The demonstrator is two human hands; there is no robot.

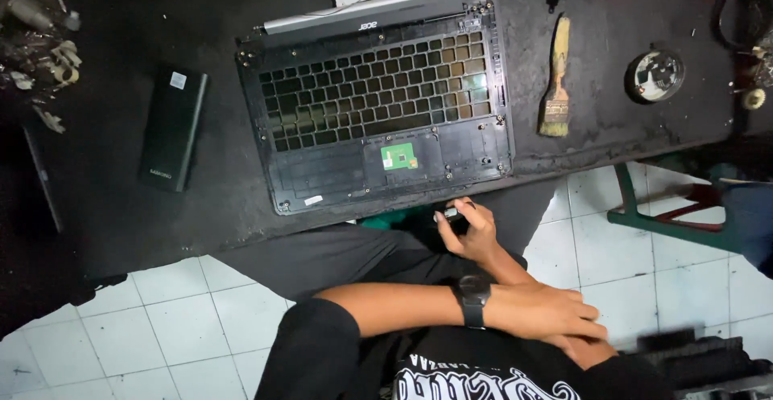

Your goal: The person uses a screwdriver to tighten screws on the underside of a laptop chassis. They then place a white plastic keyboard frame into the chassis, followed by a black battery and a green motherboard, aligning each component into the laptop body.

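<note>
wristwatch on the left forearm, whose left hand lies flat and empty across the right forearm. right hand, just off the worktop's near edge, pinches a small dark part; a firm fingertip grip would suit it. its lie is unclear. beyond, the laptop palmrest shell runs lengthwise along that edge, hinge side away.
</note>
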